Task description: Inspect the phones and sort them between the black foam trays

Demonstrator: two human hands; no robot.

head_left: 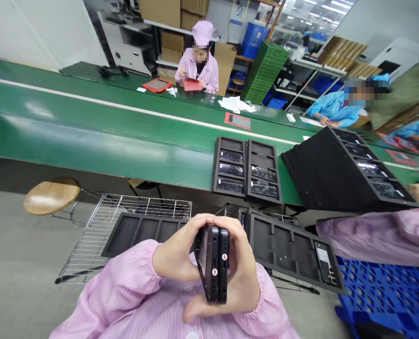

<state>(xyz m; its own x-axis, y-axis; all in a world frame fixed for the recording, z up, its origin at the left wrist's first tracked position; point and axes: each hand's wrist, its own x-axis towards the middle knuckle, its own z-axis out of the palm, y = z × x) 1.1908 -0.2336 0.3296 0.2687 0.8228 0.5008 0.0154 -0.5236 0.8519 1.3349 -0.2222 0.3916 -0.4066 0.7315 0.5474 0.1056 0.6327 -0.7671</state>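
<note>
In front of my chest two black phones (212, 263) stand pressed together, their edges with ports and small holes facing up toward me. Each edge carries a round white sticker with a red mark. My left hand (179, 249) is closed on the phones from the left, its fingertips at their far end. From the right my right hand (243, 270) wraps around them, thumb at the near end. Below and beyond my hands lie a black foam tray (139, 235) on the left and another black tray (283, 245) holding one phone part (324, 263) on the right.
Wire racks (89, 240) support the near trays. Across the green bench (124, 136) are two black trays (246, 165) with phones and a tall tray stack (318, 174). A wooden stool (52, 195) stands left, a blue pallet (386, 292) right. Co-workers sit opposite; a pink sleeve (372, 235) reaches in from the right.
</note>
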